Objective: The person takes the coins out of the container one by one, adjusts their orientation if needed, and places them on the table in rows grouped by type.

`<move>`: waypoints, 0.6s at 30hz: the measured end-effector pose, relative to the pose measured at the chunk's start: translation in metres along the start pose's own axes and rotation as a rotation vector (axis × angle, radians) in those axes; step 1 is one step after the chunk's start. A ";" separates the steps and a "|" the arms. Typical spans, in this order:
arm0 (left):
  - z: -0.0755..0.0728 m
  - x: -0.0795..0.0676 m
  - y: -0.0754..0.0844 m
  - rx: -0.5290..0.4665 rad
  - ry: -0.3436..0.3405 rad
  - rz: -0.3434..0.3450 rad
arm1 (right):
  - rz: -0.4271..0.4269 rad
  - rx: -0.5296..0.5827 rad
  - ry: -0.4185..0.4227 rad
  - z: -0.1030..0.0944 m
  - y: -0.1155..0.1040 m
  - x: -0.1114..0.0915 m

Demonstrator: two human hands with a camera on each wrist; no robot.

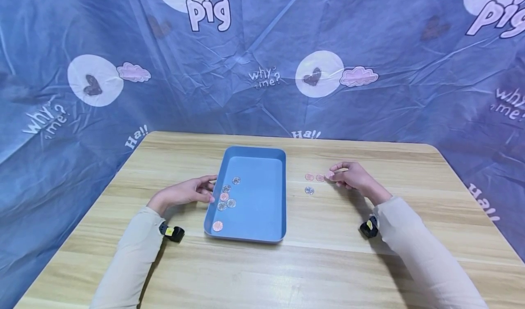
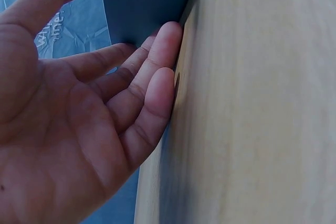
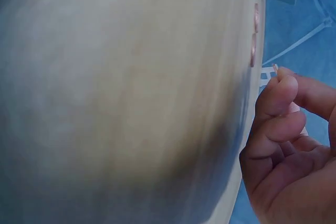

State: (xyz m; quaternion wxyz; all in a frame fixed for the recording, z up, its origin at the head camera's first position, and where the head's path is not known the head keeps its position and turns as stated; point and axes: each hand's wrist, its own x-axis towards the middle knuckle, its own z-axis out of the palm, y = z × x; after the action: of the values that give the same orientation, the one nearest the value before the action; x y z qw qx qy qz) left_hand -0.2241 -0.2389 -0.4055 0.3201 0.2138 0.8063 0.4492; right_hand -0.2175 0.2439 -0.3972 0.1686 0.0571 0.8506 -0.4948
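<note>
Right hand's [image 1: 353, 177] grip: clamped on a pink coin [image 1: 329, 175] | coin: right of the blue tray [image 1: 258, 195], with three loose coins [image 1: 309, 191] between on the counter [image 1: 328, 263] | tray's long axis: near-to-far, right edge facing coin | left hand [image 1: 186, 192]: touching tray's left edge; whether clamped, cannot tell

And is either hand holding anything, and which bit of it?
Yes: the right hand pinches a pinkish coin-like disc near its edge, and the left hand holds the blue tray by its left wall.
</note>
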 end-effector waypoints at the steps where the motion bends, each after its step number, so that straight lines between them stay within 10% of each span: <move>1: 0.000 0.000 0.000 -0.001 0.000 -0.004 | 0.005 -0.004 -0.003 0.000 0.001 0.000; 18: -0.002 0.000 0.000 -0.024 -0.016 0.007 | 0.018 -0.105 0.009 0.000 0.001 0.002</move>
State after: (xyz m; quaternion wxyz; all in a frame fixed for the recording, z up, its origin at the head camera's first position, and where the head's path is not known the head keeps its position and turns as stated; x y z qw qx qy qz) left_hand -0.2254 -0.2401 -0.4053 0.3277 0.2161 0.7975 0.4581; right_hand -0.2191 0.2441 -0.3987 0.1722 0.0580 0.8756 -0.4476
